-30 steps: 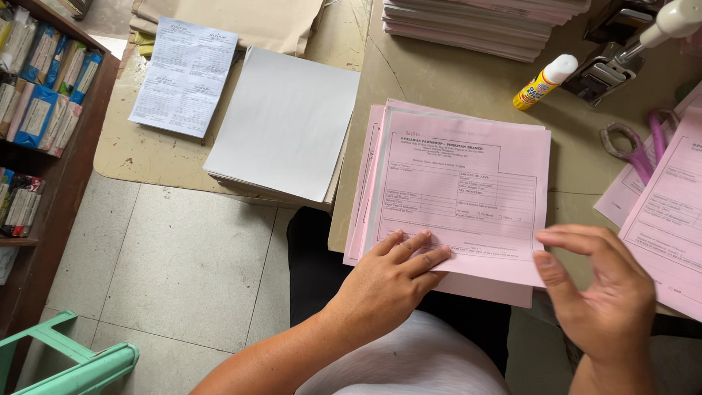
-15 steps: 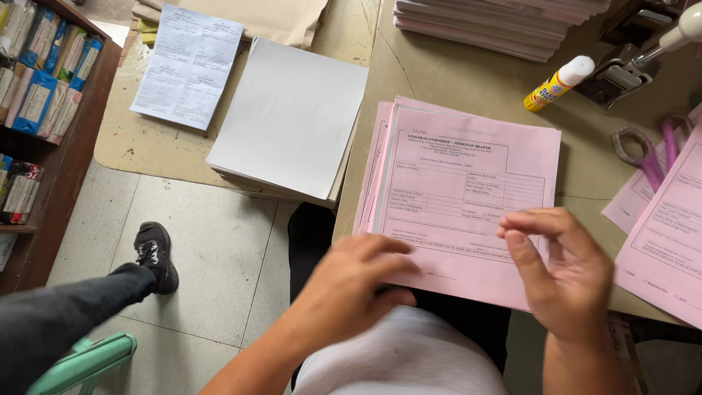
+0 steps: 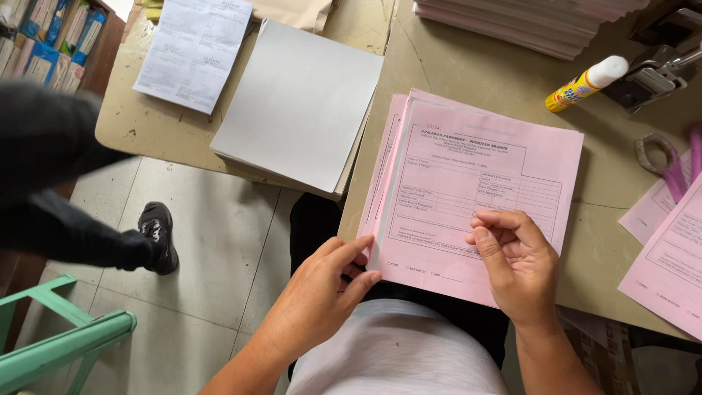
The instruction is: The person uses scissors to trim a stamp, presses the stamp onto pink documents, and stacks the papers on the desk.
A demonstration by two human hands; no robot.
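The stack of pink printed forms [image 3: 475,197] is laid at the near edge of the desk [image 3: 468,66], overhanging it slightly toward the lap. Since a second ago, the left hand [image 3: 322,292] has been shifted from the sheet's face to the stack's lower left corner, where the edges are pinched by fingers and thumb. The right hand [image 3: 512,263] has been brought inward onto the top sheet, fingers curled, thumb against fingertips; whether paper is nipped cannot be told. Squaring of the stack is indicated. A grey card pile [image 3: 300,102], a glue stick [image 3: 585,82], pink-handled scissors [image 3: 669,164] and further pink forms [image 3: 669,260] are set around. A passer-by's dark shoe [image 3: 157,234] is seen on the floor, well apart.
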